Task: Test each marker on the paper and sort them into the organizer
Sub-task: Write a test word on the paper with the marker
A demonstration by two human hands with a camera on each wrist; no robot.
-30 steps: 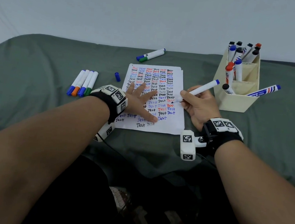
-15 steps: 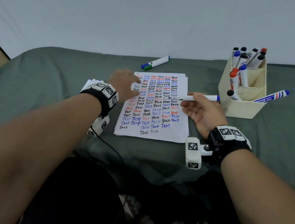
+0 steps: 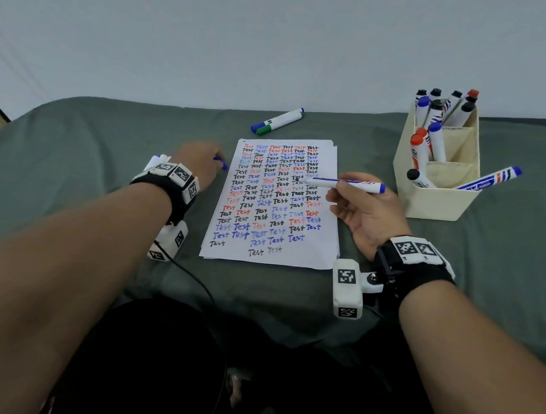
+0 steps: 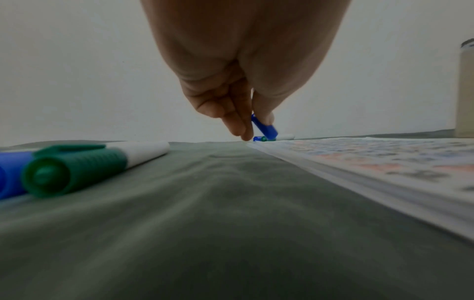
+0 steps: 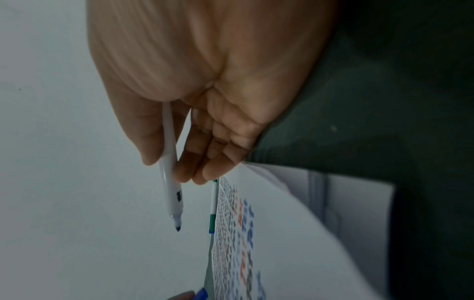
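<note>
Pinching blue cap (image 4: 265, 128) in left hand (image 3: 198, 161) beside paper (image 3: 269, 254); gripping uncapped marker (image 3: 345, 183) in right hand (image 3: 366, 214) over paper.

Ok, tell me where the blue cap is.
The blue cap is pinched in the left hand, just off the paper's left edge in the head view, above the green cloth.

green cloth (image 3: 66, 156), pale wall (image 3: 284, 38)

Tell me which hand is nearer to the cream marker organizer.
Right. The right hand holds an uncapped marker just left of the organizer; the left hand pinches a blue cap across the paper.
</note>
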